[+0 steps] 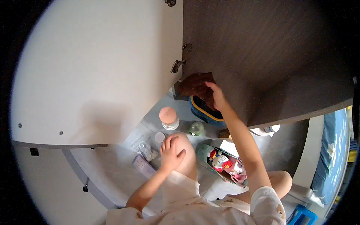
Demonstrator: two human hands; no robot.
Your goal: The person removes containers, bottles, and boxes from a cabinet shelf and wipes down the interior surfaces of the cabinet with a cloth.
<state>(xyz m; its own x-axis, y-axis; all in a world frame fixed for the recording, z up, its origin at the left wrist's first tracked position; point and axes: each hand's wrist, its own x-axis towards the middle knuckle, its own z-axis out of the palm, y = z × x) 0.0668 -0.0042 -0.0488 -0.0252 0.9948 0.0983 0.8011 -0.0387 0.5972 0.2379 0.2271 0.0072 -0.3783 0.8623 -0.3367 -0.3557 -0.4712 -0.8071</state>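
Observation:
My right hand [218, 98] is closed around the edge of a dark brown cloth [195, 85]. The crumpled cloth hangs over a dark blue bin with a yellow rim [205, 114], and its lower end reaches the bin's opening. My left hand [172, 154] rests on my bent knee with its fingers spread and holds nothing. Just beyond that knee stand a jar with a peach-coloured lid [168, 115] and a small green glass jar [196, 128]. A small white round lid or tub [160, 137] lies close to my left fingers.
A white cabinet door [93, 63] stands open at left, hinged to a dark wood cabinet [270, 48]. On the floor are a clear plastic bag [145, 149], a purple box [143, 165] and a box of plush toys [205, 154]. A blue stool [303, 215] is lower right.

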